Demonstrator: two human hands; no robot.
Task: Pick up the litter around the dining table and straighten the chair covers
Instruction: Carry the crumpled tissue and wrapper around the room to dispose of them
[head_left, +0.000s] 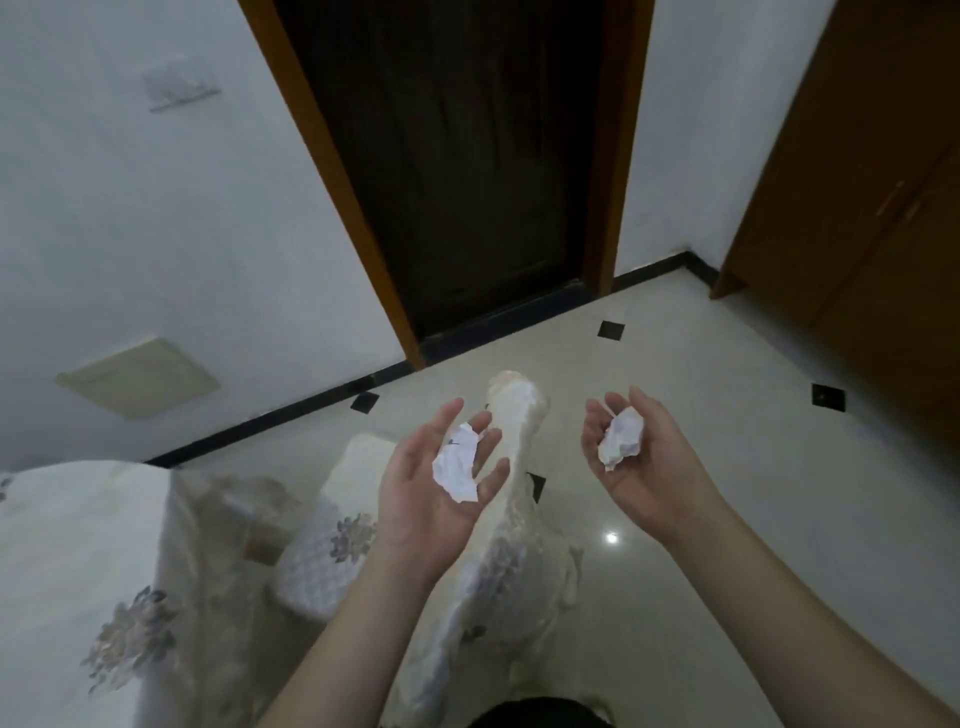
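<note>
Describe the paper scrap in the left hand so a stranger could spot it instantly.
Start at the dark doorway, then drop to the two upturned hands above the covered chair. The scrap lies on the left hand, flatter and larger than the tight wad in the right hand, with a small dark mark.

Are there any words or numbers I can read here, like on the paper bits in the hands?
None can be read.
Paper scrap on the left hand: a small dark mark near its top edge, too small and blurred to read.
Crumpled paper in the right hand: no writing shows.
</note>
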